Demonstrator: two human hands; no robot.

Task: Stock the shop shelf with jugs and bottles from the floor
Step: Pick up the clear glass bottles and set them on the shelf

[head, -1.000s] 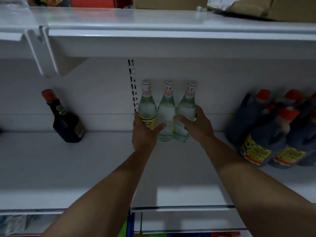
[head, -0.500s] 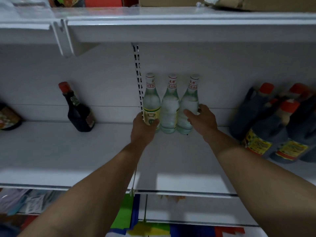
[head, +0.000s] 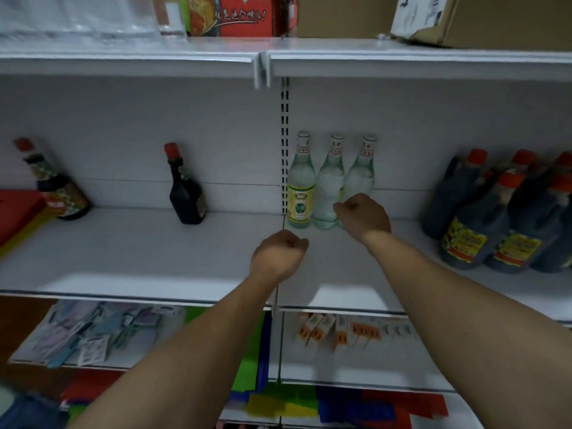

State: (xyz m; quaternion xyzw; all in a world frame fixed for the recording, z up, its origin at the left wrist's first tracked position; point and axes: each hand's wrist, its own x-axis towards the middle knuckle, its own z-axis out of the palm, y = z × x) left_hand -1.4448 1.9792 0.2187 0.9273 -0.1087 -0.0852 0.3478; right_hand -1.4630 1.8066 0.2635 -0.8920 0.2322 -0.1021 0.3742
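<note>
The shelf (head: 139,252) is smooth white-painted metal with a soft sheen, and its slotted upright (head: 284,144) looks like the same metal. The three clear bottles (head: 329,187) look like glossy glass with paper labels. The dark jugs (head: 483,218) seem to be shiny plastic with smooth orange-red caps and glossy yellow labels, while the cardboard box (head: 495,17) above is matt brown.

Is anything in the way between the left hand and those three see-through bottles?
No, nothing visible. Only bare white shelf lies between the left hand and the three clear glass bottles with white caps. The right hand is right at the rightmost one, covering its base.
</note>
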